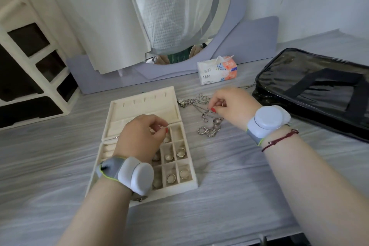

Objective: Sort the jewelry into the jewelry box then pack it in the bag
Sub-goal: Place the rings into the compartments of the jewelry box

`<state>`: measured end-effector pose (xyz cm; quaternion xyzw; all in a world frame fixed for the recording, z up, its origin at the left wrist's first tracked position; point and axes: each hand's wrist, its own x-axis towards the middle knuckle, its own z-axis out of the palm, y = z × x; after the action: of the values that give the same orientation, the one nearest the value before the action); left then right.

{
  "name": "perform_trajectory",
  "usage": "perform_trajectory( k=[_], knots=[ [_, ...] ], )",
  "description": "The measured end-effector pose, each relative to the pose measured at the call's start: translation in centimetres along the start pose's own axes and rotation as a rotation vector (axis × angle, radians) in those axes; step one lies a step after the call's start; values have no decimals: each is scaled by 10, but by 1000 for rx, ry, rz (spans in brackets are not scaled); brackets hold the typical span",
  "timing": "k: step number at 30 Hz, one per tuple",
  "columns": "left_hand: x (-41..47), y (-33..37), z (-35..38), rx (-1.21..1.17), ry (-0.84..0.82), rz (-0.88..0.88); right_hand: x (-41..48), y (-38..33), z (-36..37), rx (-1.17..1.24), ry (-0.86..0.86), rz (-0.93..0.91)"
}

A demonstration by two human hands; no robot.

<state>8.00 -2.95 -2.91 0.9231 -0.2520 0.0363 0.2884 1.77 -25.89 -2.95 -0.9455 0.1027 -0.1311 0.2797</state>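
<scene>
A cream jewelry box (143, 108) lies open on the table, its lid laid flat at the back. Several of its small square compartments hold silver rings (181, 152). My left hand (139, 138) hovers over the upper compartments with thumb and fingers pinched together; I cannot see whether anything is between them. To the right of the box lies a loose pile of silver rings and chains (205, 120). My right hand (232, 106) rests on that pile, pinching a thin silver piece. A black bag (319, 90) with a clear top lies flat at the right.
A tissue pack (217, 70) stands behind the jewelry pile. A round mirror (175, 16) on a lilac base leans against the wall. A white open-shelf organizer (32, 66) occupies the left. Both wrists wear white sensor bands.
</scene>
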Motion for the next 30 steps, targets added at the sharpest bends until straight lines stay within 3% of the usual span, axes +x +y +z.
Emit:
perform_trajectory(
  k=[5,11,22,30],
  knots=[
    [18,30,20,21,-45,214,-7,16,0,65,-6,19],
    [44,45,40,222,-273,384,-16,11,0,66,-137,-23],
    [45,48,49,328,-315,360,-25,1,6,-3,-275,-34],
    [40,45,34,174,-147,334,-22,-5,13,-36,-228,-43]
  ],
)
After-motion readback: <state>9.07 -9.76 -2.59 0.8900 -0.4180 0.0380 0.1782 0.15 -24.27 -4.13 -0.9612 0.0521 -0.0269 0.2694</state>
